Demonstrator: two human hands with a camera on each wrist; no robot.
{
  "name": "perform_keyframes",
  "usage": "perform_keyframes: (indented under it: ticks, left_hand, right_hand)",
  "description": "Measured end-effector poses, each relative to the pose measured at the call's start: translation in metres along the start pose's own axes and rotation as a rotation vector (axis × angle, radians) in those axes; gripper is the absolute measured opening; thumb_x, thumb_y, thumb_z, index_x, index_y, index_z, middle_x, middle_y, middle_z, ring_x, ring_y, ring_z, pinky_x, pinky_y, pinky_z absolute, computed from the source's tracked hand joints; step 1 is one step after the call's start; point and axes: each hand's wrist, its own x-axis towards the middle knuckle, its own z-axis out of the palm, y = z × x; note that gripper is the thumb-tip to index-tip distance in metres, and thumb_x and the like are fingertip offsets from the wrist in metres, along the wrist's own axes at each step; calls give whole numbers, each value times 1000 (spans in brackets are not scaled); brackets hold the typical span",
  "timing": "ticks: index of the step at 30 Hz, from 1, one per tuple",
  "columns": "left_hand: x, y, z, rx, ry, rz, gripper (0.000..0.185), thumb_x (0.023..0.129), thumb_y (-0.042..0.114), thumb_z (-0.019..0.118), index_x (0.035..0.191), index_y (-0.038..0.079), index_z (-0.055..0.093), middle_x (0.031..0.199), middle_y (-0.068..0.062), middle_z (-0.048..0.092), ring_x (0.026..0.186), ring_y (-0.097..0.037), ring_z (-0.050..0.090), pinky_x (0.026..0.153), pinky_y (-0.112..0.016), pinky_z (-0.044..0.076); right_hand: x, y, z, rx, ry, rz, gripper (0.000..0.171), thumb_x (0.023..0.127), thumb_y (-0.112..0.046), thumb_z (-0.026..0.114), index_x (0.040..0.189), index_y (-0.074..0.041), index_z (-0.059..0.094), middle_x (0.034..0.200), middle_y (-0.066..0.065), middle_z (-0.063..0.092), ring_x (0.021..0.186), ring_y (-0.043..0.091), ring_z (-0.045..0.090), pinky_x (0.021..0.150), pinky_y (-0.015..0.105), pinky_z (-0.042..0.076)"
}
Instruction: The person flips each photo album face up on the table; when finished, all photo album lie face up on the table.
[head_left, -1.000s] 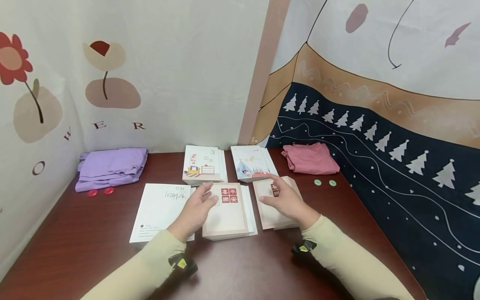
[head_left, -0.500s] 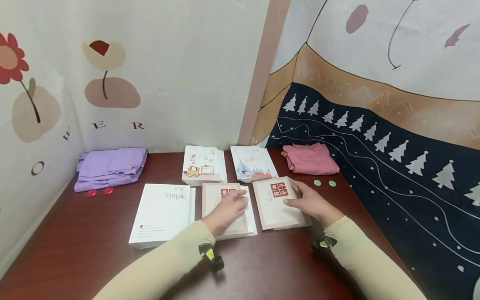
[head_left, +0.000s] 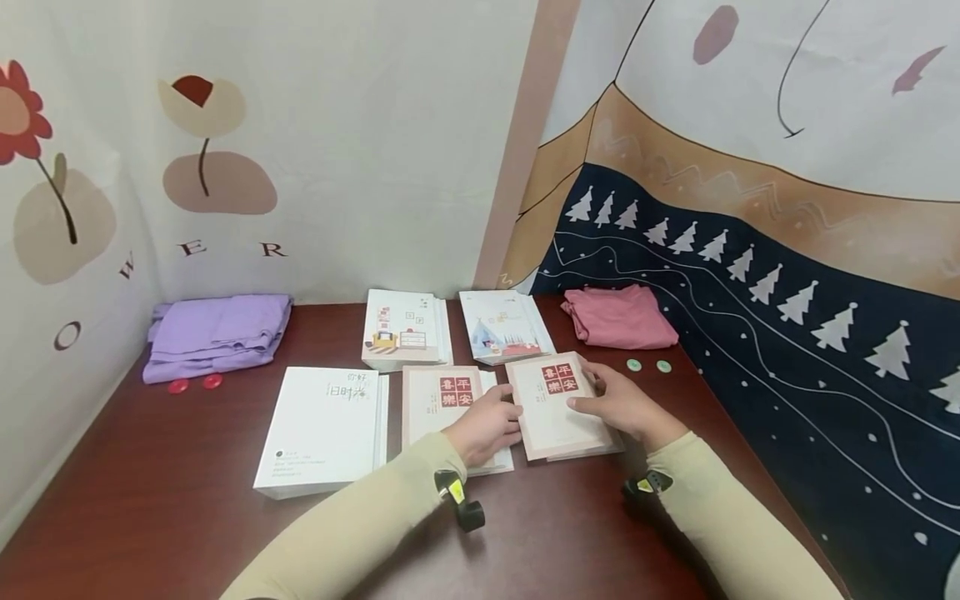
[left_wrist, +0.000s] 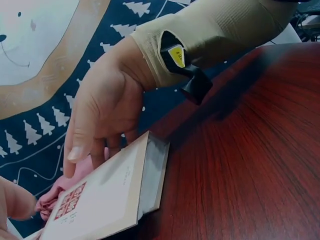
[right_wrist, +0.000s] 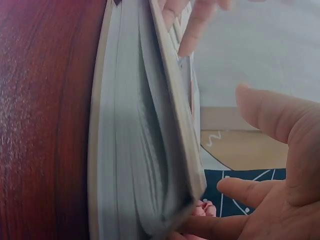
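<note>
Paper book: flat beige book (head_left: 558, 406) with a red square label, thick grey page edges, lying on the smooth dark wood table (head_left: 187, 517).
Right hand: right hand (head_left: 618, 406) grips its right edge, fingers curled under.
Left hand: left hand (head_left: 487, 427) touches its left edge; fingertips hidden, grip unclear.
Hidden: twin book (head_left: 438, 408) partly under the left hand.

Your hands sit in a crowded patch of the table (head_left: 570, 533). At twelve o'clock two small books (head_left: 405, 329) block the way, with the wall right behind them. At nine o'clock the white book (head_left: 318, 429) and the middle book (head_left: 435, 400) lie edge to edge. At two o'clock a pink cloth (head_left: 618, 317) and two green discs (head_left: 648, 365) narrow the gap. Bare wood lies open at six o'clock.
</note>
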Motion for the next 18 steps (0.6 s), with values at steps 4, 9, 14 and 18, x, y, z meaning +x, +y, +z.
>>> perform_keyframes:
  ticks: [4,9,14,18]
  left_hand:
    - [3,-3,3,66,19,10,84,91,-9,45,166,0,10,162,-35,23,143,-46,45,122,-59,36]
    - [3,-1,10,116,59,15,86,88,-9,46,166,-1,12,164,-33,19,141,-46,45,119,-63,37]
    - [5,0,12,83,94,9,87,85,-11,45,166,2,15,161,-32,22,131,-41,49,115,-60,43]
    - [6,-2,11,52,94,10,90,84,-12,45,166,4,15,162,-31,22,128,-38,49,115,-58,43]
  right_hand:
    - [0,-1,2,-2,-9,-20,88,94,-28,80,164,-5,32,154,31,48,124,39,58,96,48,56]
    - [0,0,3,-2,-11,-27,88,94,-26,80,164,-3,33,150,31,52,118,37,60,91,44,57]
    - [0,1,4,-4,-6,-25,87,94,-26,80,163,-2,34,150,31,52,121,37,59,94,45,56]
    - [0,0,6,-9,-4,-25,87,93,-25,80,163,-2,34,151,31,51,122,38,58,95,46,56]
